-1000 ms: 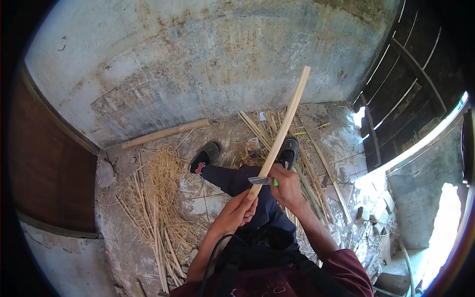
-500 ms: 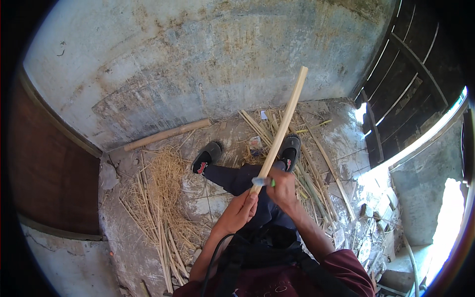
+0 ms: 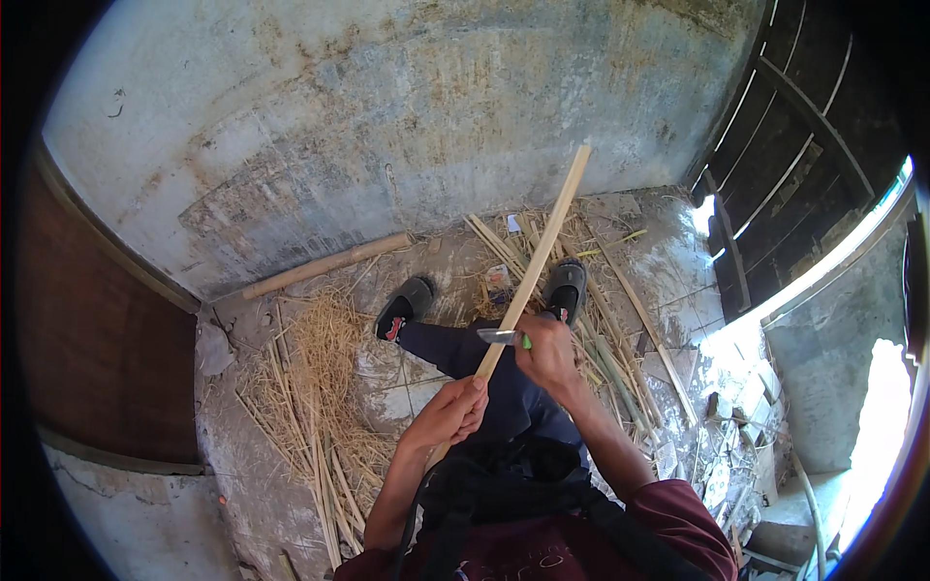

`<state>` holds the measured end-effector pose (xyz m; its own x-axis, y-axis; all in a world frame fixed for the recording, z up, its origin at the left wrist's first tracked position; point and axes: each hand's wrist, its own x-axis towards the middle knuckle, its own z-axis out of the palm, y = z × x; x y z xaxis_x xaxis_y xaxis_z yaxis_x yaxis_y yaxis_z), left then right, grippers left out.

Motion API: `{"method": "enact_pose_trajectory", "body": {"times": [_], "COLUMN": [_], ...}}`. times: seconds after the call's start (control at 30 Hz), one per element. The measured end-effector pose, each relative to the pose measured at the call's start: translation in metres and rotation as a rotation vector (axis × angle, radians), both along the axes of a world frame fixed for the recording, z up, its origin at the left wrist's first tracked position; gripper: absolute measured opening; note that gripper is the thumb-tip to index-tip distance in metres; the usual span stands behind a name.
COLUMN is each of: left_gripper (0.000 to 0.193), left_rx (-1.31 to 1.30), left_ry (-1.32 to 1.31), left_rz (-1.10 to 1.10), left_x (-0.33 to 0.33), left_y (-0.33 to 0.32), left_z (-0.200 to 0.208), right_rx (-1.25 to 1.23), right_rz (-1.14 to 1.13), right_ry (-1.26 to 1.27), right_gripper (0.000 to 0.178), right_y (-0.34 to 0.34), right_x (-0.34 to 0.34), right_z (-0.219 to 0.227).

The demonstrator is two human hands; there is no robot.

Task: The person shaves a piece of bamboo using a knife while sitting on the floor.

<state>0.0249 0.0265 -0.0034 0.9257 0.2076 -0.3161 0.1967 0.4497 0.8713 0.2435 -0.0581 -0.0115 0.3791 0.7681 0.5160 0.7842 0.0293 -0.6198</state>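
My left hand [image 3: 448, 414] is closed around the lower part of a long pale bamboo strip [image 3: 547, 247]. The strip slants up and away to the right, and its lower end passes below the hand toward my lap. In my right hand [image 3: 546, 351] is a knife [image 3: 498, 336] with a green handle, most of it hidden in the closed fingers. The blade lies across the strip a little above my left hand, pointing left.
A heap of thin shavings [image 3: 329, 358] lies on the floor at left, with strips among it. More bamboo strips [image 3: 610, 329] lie beyond my right foot. A bamboo pole [image 3: 329, 265] rests along the wall. Rubble [image 3: 741, 416] is at right, near a dark slatted panel [image 3: 794, 145].
The strip has slid down toward my lap, so more of it extends below my left hand. My left hand has shifted slightly left, and the knife sits a little higher.
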Motion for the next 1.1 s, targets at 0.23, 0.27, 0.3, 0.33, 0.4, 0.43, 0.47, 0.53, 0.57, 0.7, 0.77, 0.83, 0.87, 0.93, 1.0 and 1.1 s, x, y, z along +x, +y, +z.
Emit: {"method": "enact_pose_trajectory", "body": {"times": [0.23,0.27,0.3,0.33,0.4,0.43,0.47,0.53,0.57,0.7,0.77,0.83,0.87,0.93,1.0,1.1], "left_gripper": [0.037,0.037,0.037,0.035,0.033,0.032,0.031,0.031,0.031,0.032,0.033,0.033,0.034,0.034,0.034,0.034], "left_rx": [0.547,0.65,0.651,0.702,0.753,0.793,0.835,0.859,0.88,0.853,0.864,0.836,0.812,0.831,0.844,0.868], "left_ry": [-0.031,-0.012,-0.013,-0.008,-0.002,0.008,0.017,0.015,0.012,0.047,0.075,0.083,0.097,0.094,0.091,0.102], "left_rz": [0.247,0.274,0.273,0.272,0.267,0.266,0.268,0.246,0.223,0.248,0.237,0.23,0.221,0.232,0.245,0.239], "left_x": [0.004,0.005,0.005,0.005,0.005,0.006,0.006,0.001,-0.001,-0.008,-0.009,-0.01,-0.011,-0.013,-0.014,-0.012], "left_y": [-0.013,-0.014,-0.015,-0.015,-0.016,-0.016,-0.016,-0.016,-0.017,-0.025,-0.026,-0.026,-0.025,-0.02,-0.016,-0.013], "left_z": [-0.009,-0.004,-0.002,0.001,0.008,0.013,0.016,0.009,0.007,0.009,0.008,0.004,0.003,0.002,-0.001,0.0], "right_rx": [-0.044,-0.02,-0.02,-0.014,-0.009,0.005,0.022,0.028,0.03,0.093,0.078,0.062,0.044,0.029,-0.018,-0.066], "right_rz": [0.031,0.022,0.022,0.038,0.051,0.025,0.002,-0.105,-0.214,-0.292,-0.332,-0.368,-0.32,-0.274,-0.107,0.011], "right_ry": [0.03,0.035,0.035,0.022,0.012,0.001,-0.01,0.024,0.057,-0.071,-0.029,0.009,-0.003,-0.015,0.015,-0.038], "right_gripper": [0.027,0.026,0.026,0.024,0.022,0.02,0.018,0.016,0.015,0.019,0.018,0.017,0.016,0.015,0.017,0.02], "right_y": [0.004,0.005,0.005,0.004,0.003,0.004,0.005,0.011,0.014,0.022,0.025,0.025,0.025,0.024,0.023,0.015], "right_x": [-0.011,-0.012,-0.01,-0.007,-0.004,-0.004,-0.003,0.008,0.015,0.039,0.057,0.065,0.064,0.059,0.039,0.018], "right_z": [0.009,0.013,0.013,0.011,0.007,0.006,0.005,0.003,0.005,0.009,0.007,0.005,0.007,0.01,0.012,0.008]}}
